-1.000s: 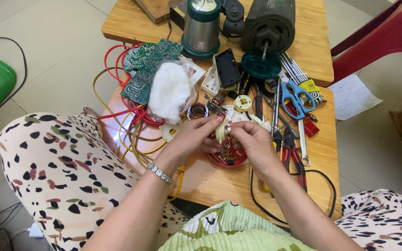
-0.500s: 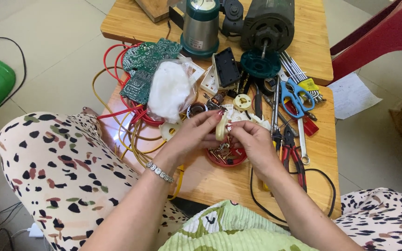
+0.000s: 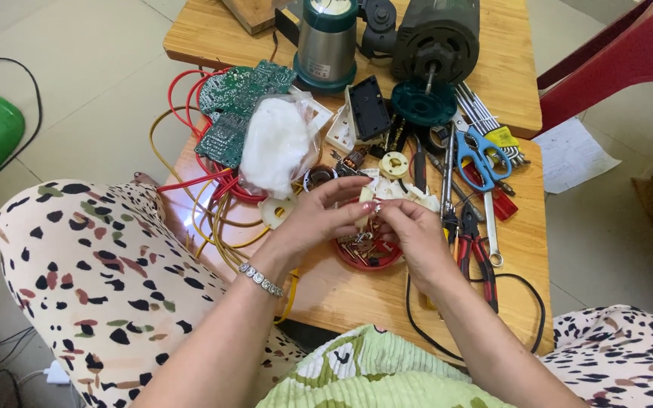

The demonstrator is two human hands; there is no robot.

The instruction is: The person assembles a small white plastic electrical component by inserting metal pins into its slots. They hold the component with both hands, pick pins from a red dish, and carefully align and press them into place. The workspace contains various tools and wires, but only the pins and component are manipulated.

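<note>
My left hand (image 3: 319, 219) and my right hand (image 3: 415, 230) meet over a small red dish (image 3: 368, 255) of screws and copper-coloured parts. Together they pinch a small cream plastic part (image 3: 366, 198) with a thin metal piece at its tip. A bracelet sits on my left wrist. A white plastic disc (image 3: 276, 211) lies just left of my left hand. The dish is partly hidden under my fingers.
On the wooden table (image 3: 515, 249) lie a white plastic bag (image 3: 277, 143), green circuit boards (image 3: 236, 106), red and yellow wires (image 3: 205, 189), blue scissors (image 3: 478, 155), red-handled pliers (image 3: 474, 253), a steel blender base (image 3: 328, 41) and a dark motor (image 3: 436, 34). A red chair (image 3: 614, 60) stands right.
My hands have stayed over the red dish, with the fingers shifting slightly on the small cream part. Nothing else on the table has moved.
</note>
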